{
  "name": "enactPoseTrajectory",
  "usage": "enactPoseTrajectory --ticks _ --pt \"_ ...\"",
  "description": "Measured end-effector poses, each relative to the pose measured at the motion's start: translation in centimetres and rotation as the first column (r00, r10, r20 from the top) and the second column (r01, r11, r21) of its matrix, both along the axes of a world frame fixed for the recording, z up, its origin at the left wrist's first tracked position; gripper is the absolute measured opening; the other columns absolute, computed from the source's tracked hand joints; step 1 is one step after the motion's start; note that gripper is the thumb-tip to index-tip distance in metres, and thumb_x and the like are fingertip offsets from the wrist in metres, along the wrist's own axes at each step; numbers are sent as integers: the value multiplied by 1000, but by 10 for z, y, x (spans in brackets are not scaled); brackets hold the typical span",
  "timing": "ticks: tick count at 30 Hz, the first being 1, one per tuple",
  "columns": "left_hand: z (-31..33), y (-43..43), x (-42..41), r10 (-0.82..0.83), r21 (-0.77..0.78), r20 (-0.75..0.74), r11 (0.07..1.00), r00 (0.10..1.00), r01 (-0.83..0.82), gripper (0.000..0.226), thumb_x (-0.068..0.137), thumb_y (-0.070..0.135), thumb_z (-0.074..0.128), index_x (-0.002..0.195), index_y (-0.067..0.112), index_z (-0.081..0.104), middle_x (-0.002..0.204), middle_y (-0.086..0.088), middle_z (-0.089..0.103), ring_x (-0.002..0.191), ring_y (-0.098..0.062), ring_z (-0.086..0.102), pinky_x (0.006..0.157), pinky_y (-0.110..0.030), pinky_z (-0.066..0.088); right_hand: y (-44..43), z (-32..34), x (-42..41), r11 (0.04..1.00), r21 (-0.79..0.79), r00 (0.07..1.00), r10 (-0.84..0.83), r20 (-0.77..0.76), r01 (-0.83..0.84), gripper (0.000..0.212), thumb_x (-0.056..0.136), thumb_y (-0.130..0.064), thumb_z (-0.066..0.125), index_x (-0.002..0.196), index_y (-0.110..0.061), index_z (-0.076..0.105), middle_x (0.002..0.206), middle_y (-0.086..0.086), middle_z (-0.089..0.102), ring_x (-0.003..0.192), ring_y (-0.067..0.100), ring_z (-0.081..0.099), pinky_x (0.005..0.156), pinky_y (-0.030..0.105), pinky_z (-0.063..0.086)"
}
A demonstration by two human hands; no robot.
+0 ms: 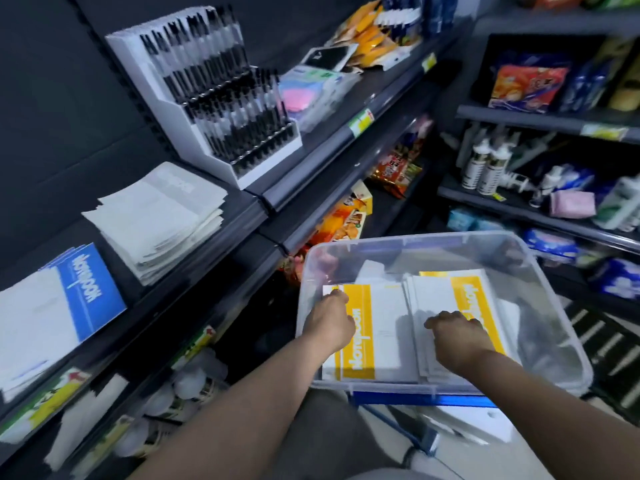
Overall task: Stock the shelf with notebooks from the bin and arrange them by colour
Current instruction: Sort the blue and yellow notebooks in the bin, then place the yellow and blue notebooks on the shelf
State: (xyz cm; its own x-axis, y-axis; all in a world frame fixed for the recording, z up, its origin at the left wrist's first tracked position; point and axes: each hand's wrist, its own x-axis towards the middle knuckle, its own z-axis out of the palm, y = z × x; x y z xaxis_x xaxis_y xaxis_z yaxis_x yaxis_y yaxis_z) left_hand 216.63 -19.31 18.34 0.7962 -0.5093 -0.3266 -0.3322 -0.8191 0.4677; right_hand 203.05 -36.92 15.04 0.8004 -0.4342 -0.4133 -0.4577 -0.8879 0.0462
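Note:
A clear plastic bin (554, 306) stands in front of me and holds yellow-and-white notebooks. My left hand (329, 322) grips the far left corner of the left yellow notebook (384, 327) inside the bin. My right hand (457, 336) presses down on the right stack of yellow notebooks (446, 292), fingers curled over its edge. On the dark shelf (194, 268) to my left lie a blue-and-white notebook stack (69, 299) and a pile of white notebooks (162, 220).
A white pen display (214, 98) stands further along the shelf, then packets of goods. Lower shelves hold snacks and round white items. Another shelving unit with bottles and packs stands at the right. A blue-edged stand (422, 400) carries the bin.

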Motion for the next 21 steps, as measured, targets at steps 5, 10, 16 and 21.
enactPoseTrajectory --ticks 5,10,16,21 --pt "-43 -42 -11 -58 110 -170 991 984 78 43 90 15 53 134 11 51 133 -9 58 122 -26 54 98 -33 47 -48 -15 -33 985 47 985 -163 -56 166 53 89 -17 39 142 -21 31 142 5 37 132 25 35 103 37 37" --pt "-64 -100 -37 9 83 -331 996 944 19 32 90 12 53 120 1 56 123 -19 60 113 -33 58 89 -35 50 -74 -28 -46 948 192 966 -237 -106 254 63 89 -16 39 148 -20 18 150 13 23 136 31 33 111 39 33" --pt "-68 -140 -49 224 137 -339 973 914 -187 39 86 13 53 124 3 50 128 -15 54 112 -33 58 87 -36 51 -82 -26 -43 933 267 971 -226 -83 240 59 90 -9 39 146 -15 21 147 15 26 127 34 45 104 39 38" --pt "-86 -148 -44 334 88 -411 941 848 -328 54 61 20 61 113 7 60 114 -12 67 96 -29 67 81 -37 59 -83 -22 -42 927 298 974 -214 -76 227 64 88 -12 42 148 -18 20 149 10 26 127 33 44 104 37 38"
